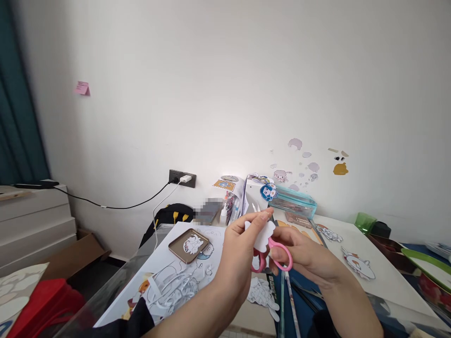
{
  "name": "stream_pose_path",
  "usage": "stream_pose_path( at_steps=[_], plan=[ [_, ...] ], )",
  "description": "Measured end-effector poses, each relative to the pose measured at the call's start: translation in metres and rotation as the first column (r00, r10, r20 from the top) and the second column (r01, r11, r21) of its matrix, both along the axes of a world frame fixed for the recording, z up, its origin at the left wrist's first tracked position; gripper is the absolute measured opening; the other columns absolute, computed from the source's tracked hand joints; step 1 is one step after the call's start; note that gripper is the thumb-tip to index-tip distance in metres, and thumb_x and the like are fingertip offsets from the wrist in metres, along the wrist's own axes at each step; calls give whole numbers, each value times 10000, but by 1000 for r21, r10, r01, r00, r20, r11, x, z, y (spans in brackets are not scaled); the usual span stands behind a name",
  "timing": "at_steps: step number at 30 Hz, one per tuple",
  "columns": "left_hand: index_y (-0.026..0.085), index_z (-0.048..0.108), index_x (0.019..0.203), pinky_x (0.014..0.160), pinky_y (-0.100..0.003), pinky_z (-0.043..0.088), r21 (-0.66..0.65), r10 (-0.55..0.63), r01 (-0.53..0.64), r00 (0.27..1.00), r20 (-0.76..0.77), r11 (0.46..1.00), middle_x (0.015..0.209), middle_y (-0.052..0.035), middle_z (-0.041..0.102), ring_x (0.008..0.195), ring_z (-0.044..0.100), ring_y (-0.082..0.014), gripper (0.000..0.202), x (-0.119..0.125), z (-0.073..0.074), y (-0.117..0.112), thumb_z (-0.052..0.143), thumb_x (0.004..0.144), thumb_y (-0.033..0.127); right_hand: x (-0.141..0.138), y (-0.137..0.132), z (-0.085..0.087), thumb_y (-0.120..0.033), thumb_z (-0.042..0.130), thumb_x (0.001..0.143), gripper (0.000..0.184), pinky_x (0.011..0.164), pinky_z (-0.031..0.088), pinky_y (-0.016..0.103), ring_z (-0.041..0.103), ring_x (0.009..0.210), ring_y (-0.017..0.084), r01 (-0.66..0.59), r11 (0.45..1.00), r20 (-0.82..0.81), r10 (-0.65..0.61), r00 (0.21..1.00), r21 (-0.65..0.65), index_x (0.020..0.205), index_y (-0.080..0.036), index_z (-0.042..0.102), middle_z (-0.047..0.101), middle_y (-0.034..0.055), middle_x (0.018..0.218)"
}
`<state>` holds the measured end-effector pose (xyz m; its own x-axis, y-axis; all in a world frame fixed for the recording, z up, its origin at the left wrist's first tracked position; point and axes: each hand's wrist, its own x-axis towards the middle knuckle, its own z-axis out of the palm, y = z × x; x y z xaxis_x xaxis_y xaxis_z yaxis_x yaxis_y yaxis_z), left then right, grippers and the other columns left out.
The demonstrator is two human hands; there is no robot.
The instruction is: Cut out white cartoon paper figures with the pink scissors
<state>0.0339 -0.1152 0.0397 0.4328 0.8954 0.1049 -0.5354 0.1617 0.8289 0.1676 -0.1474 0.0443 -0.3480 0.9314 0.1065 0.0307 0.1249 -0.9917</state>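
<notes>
My left hand (pixel 237 251) pinches a small white paper cutout (pixel 263 236) with a scalloped edge. My right hand (pixel 305 253) is closed on pink-handled scissors (pixel 290 259), just right of the paper; the blade tips show above the left fingers. Most of the blades are hidden behind paper and hand. Below the hands lies a printed cartoon paper figure (pixel 261 293). To the left, a heap of white paper strips (pixel 172 291) rests on printed sheets. A shallow brown tin tray (pixel 179 251) behind it holds another paper figure (pixel 193 245).
A teal pencil case (pixel 296 203) stands against the wall, with pens (pixel 233 211) and a white bottle (pixel 223 215) left of it. More paper figures (pixel 357 264) lie on the right. A charging cable (pixel 155 211) hangs from the wall socket (pixel 176 176).
</notes>
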Motion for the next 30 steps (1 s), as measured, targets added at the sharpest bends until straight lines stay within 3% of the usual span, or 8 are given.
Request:
stream_pose_path(
  at_steps=[2, 4, 6, 9, 14, 20, 24, 30],
  plan=[
    [158, 738, 791, 508, -218, 446, 20, 5, -5, 1000, 21, 1000, 640, -18, 636, 563, 577, -126, 227, 2, -2, 3, 732, 699, 365, 5, -6, 7, -368, 724, 740, 230, 616, 424, 233, 540, 675, 126, 56, 998, 60, -57, 997, 19, 792, -157, 652, 606, 3, 756],
    [162, 736, 753, 663, -232, 446, 36, 23, -25, 999, 38, 999, 740, -32, 668, 733, 590, -152, 202, 5, -6, 6, 737, 695, 356, 11, -12, 14, -281, 725, 745, 167, 692, 432, 263, 563, 771, 156, 145, 989, 120, -149, 982, 43, 836, -170, 640, 610, 10, 819],
    [171, 726, 721, 676, -236, 411, 45, 32, -33, 999, 28, 998, 721, -14, 658, 731, 560, -147, 186, 8, -11, 8, 731, 700, 356, 14, -17, 19, -243, 711, 749, 201, 735, 437, 292, 576, 834, 180, 233, 970, 158, -242, 957, 70, 915, -192, 610, 601, 15, 882],
    [170, 707, 685, 626, -242, 368, 73, 22, -22, 1000, -7, 997, 647, 14, 621, 640, 515, -130, 175, 10, -15, 8, 724, 710, 343, 14, -23, 22, -262, 693, 745, 244, 699, 446, 297, 570, 748, 161, 327, 937, 164, -344, 924, 124, 942, -222, 555, 568, -1, 882],
    [190, 699, 710, 709, -246, 384, 156, 32, -29, 999, -16, 987, 719, 16, 649, 742, 542, -148, 136, 6, -12, 3, 704, 743, 322, 3, -27, 23, -256, 688, 746, 198, 509, 341, 252, 407, 542, 117, 466, 861, 188, -501, 845, 202, 859, -235, 527, 422, -69, 650],
    [201, 705, 728, 780, -263, 393, 238, 42, -32, 999, -34, 971, 751, 9, 644, 815, 556, -171, 151, 5, -10, 0, 668, 779, 338, -10, -24, 24, -276, 721, 722, 238, 530, 379, 243, 408, 591, 114, 457, 862, 160, -494, 855, 219, 784, -224, 496, 447, -61, 702],
    [196, 726, 747, 790, -257, 401, 281, 24, -1, 997, -78, 960, 770, -2, 671, 816, 564, -165, 153, 3, -6, 2, 649, 795, 319, -10, -23, 24, -249, 699, 748, 218, 481, 314, 224, 352, 528, 96, 471, 854, 152, -507, 848, 221, 771, -219, 485, 405, -86, 618],
    [156, 706, 742, 602, -210, 410, 325, -34, 86, 986, -161, 942, 692, -10, 662, 630, 545, -112, 123, -13, 11, 9, 715, 744, 279, -10, -35, 28, -248, 690, 774, 189, 491, 321, 208, 366, 539, 93, 472, 843, 132, -514, 847, 257, 782, -225, 503, 398, -92, 605]
  ],
)
